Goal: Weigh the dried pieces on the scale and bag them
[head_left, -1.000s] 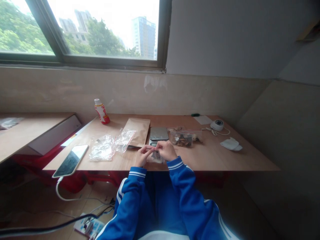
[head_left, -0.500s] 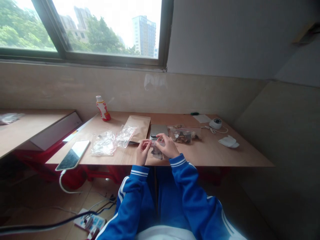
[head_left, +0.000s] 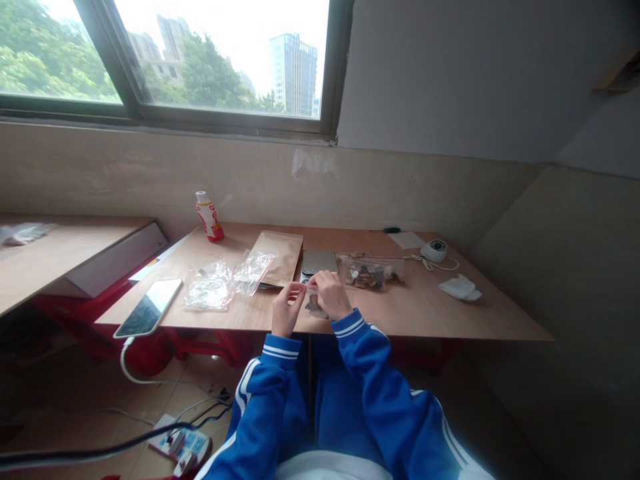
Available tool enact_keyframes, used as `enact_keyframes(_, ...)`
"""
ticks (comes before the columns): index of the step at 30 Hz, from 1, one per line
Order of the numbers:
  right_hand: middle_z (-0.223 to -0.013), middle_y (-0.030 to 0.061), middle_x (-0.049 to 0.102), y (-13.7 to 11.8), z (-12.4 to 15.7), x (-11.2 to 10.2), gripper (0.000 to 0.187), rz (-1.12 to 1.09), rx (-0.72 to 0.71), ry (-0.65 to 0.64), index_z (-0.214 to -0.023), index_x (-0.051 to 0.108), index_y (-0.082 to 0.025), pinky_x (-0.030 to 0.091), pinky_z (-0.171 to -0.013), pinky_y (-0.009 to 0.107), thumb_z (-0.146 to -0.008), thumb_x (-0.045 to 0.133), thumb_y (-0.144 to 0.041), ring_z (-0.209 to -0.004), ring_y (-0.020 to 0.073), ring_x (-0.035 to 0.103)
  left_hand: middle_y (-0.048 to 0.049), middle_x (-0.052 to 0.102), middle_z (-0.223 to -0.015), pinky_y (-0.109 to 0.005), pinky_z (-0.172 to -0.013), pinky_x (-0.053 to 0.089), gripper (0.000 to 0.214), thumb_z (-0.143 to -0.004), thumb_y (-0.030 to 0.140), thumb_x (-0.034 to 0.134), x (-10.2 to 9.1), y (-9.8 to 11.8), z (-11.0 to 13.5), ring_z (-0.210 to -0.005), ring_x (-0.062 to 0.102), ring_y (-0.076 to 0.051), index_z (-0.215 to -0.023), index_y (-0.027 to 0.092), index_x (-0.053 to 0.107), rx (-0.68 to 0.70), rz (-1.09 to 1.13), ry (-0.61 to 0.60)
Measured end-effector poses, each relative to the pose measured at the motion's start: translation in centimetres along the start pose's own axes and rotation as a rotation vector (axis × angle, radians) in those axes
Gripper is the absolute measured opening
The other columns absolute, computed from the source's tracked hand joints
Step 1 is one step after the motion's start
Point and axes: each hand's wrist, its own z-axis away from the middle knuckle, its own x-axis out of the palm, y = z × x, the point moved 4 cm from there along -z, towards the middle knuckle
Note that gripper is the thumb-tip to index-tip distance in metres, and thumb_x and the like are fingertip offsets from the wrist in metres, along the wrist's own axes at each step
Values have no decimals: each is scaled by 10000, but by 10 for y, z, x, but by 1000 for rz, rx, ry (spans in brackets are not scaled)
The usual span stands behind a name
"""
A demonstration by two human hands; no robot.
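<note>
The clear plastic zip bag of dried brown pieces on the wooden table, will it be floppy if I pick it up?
Probably floppy: the thin clear plastic zip bag creases around what is inside. It likely feels light, since the dried brown pieces look like dry flakes. They lie loose, so they may slide to one end.

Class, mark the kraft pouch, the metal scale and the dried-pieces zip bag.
Kraft pouch (head_left: 280, 257): head view, middle of front face.
Metal scale (head_left: 316, 262): head view, top plate.
Dried-pieces zip bag (head_left: 367, 275): head view, bag's middle.
</note>
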Motion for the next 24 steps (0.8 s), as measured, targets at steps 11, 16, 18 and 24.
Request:
enact_keyframes(11,-850,54,652,16,10,8,167,-104,-39,3,-928,623,-173,399,-781,308,-917,505,-291,-828,193,579,-23,653,-846,-263,-672,515,247,-809,444,581,-5,-15,4,-749,656,-157,-889,214,619,-34,91,124)
enact_keyframes(16,-767,26,676,28,17,6,173,-117,-8,-3,-764,644,-190,382,-760,288,-900,542,-224,-761,170,580,-29,670,-854,-283,-751,501,230,-802,421,594,-11,-12,2,-819,644,-168,-874,205,624,15,49,66)
enact_keyframes(18,-741,25,672,27,18,5,175,-97,15,37,-741,649,-192,377,-741,286,-889,555,-196,-738,169,571,-42,677,-901,-300,-796,493,240,-795,414,606,-9,-10,2,-860,644,-176,-897,197,624,30,65,35)
enact_keyframes(24,-782,44,686,17,18,2,175,-72,-8,124,-765,674,-194,369,-737,300,-887,550,-179,-784,186,582,-64,702,-872,-298,-729,506,307,-746,413,667,5,-13,6,-783,665,-185,-933,171,640,-61,166,7)
